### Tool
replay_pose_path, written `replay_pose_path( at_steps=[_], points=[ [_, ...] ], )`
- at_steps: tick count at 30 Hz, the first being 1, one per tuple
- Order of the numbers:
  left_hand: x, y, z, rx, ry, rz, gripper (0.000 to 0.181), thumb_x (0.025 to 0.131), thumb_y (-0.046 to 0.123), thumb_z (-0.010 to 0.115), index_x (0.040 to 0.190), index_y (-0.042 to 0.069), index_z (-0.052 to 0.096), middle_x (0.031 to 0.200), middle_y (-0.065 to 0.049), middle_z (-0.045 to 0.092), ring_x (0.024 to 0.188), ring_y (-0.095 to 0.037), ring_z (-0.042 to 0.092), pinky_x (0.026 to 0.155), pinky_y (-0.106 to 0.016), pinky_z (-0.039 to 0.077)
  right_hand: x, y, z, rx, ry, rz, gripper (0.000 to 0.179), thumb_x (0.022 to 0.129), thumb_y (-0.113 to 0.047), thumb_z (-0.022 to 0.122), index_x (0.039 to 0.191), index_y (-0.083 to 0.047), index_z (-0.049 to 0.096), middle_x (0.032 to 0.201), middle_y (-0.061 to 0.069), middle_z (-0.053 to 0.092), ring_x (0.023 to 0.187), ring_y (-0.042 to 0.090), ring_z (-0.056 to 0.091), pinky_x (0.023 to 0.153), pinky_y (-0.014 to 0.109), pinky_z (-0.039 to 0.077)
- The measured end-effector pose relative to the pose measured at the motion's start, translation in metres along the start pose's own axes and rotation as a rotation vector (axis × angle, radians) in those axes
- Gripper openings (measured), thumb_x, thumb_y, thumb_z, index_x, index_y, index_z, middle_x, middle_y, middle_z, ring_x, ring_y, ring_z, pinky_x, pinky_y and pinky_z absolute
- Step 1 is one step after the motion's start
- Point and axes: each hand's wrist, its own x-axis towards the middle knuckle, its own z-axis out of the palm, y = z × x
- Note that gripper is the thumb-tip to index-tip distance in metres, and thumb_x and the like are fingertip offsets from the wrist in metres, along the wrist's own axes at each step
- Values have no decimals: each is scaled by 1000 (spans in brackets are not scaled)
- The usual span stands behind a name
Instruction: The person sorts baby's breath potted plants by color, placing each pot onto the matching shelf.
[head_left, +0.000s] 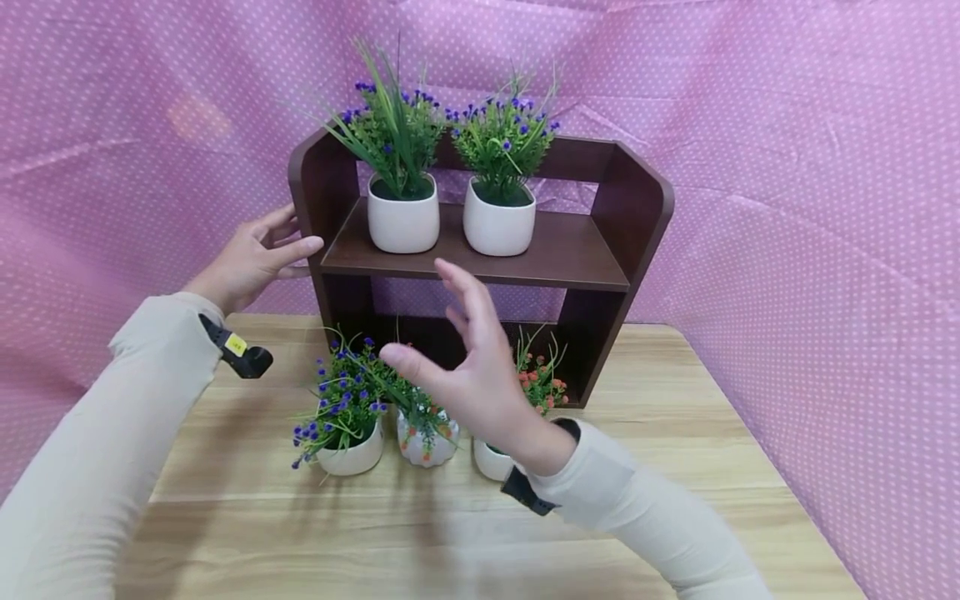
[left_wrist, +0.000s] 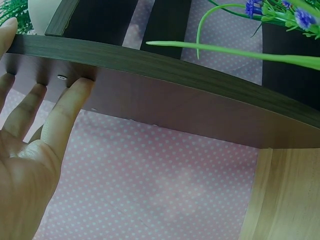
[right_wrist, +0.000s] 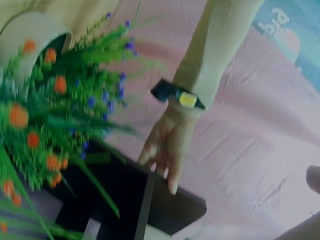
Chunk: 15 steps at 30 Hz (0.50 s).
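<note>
At the left side panel of a dark brown two-tier shelf (head_left: 480, 268), my left hand (head_left: 251, 254) touches the outer face with its fingertips. Its thumb lies at the front edge; in the left wrist view the fingers (left_wrist: 67, 117) are fairly straight against the panel. My right hand (head_left: 480, 371) hangs in the air before the shelf, thumb and fingers spread, holding nothing. On the upper tier stand two white pots with purple flowers, a left potted plant (head_left: 403, 218) and a right potted plant (head_left: 500, 221).
In front of the lower tier, on the wooden table (head_left: 360, 533), stand a purple-flowered pot (head_left: 352, 454), a ribbed white pot (head_left: 427, 442) with orange flowers, and another orange-flowered pot (head_left: 491, 461), partly behind my right hand. A pink dotted cloth (head_left: 810, 250) hangs around the table.
</note>
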Motion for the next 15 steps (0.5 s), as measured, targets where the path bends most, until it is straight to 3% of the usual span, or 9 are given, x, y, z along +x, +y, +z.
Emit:
replay_pose_path(
  at_steps=[6,9,15],
  points=[
    [2,0,0,-29,-3,10,61,95,7,60,149,24,36,150,-11,39,110,-6,59,79,-24,57,-23,1,21,-48,-61,-177,92,71,-5,84,146,-5,31,150,3,32,137,19,34,111,34,36],
    [2,0,0,-37,-4,13,61,94,7,60,148,23,37,150,-10,40,110,-6,59,79,-25,58,-34,2,32,-102,-117,-239,97,68,-10,85,147,-5,29,151,8,32,136,20,35,110,35,38],
    [1,1,1,-10,-2,2,61,95,8,60,149,24,36,151,-12,37,110,-6,59,78,-24,58,-54,6,46,-152,-205,-257,102,67,-16,87,147,-6,26,151,9,31,139,20,32,114,37,32]
  ],
)
